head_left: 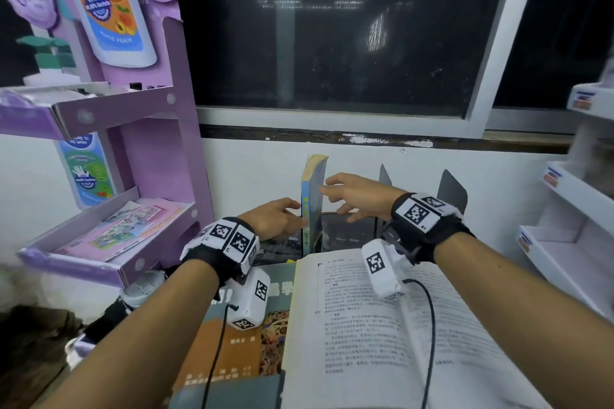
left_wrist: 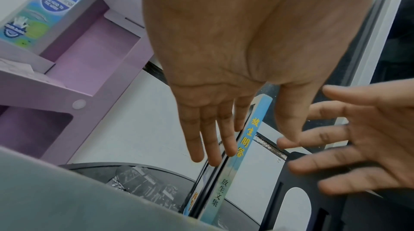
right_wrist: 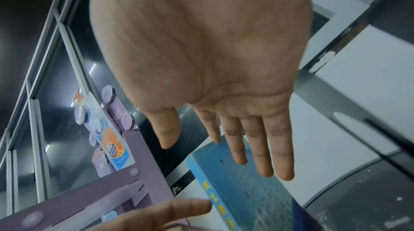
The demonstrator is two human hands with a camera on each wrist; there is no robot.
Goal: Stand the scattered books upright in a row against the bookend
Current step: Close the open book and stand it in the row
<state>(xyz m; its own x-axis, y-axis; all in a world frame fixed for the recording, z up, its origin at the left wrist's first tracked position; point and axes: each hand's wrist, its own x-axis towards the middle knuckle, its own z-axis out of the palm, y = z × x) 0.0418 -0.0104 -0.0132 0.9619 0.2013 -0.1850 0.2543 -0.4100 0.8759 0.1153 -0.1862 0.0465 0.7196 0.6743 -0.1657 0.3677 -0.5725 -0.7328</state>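
A thin blue book [head_left: 314, 199] stands upright on the dark table by the wall, its spine with yellow characters [left_wrist: 244, 139] facing me. My left hand [head_left: 282, 216] lies flat along its left cover with straight fingers [left_wrist: 226, 139]. My right hand [head_left: 345, 196] hovers at its right side, fingers spread [right_wrist: 257, 146] over the blue back cover [right_wrist: 246, 190]; whether they touch it I cannot tell. Two dark metal bookends [head_left: 453, 189] stand to the right of the book, apart from it. An open book [head_left: 365, 325] and a closed orange-and-grey book [head_left: 239, 342] lie flat under my forearms.
A purple cardboard display rack [head_left: 156, 159] with leaflets stands close on the left. White shelves [head_left: 571, 236] stand at the right. A white wall and dark window [head_left: 332, 43] close off the back. The flat books fill the near table.
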